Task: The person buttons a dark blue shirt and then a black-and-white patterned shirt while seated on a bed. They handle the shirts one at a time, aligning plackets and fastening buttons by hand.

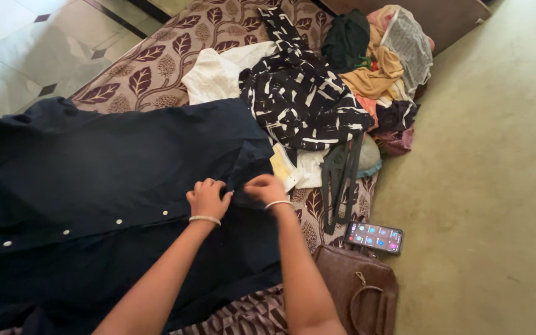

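Navy buttoned shirt (pixel 113 186) is soft, light, floppy; my left hand (pixel 208 200) and right hand (pixel 266 188) pinch its placket near the bed's (pixel 156 62) right edge.

A home bedroom: patterned bedspread (pixel 156 62), piled clothes (pixel 367 68).

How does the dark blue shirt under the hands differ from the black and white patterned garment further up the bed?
The dark blue shirt is one plain colour with a row of pale buttons; the black and white garment is covered in white dashes. The shirt is spread out flat, while the patterned garment lies crumpled in a heap. The left hand and right hand pinch the shirt's edge; nobody touches the patterned one. Both lie on the leaf-patterned bedspread.
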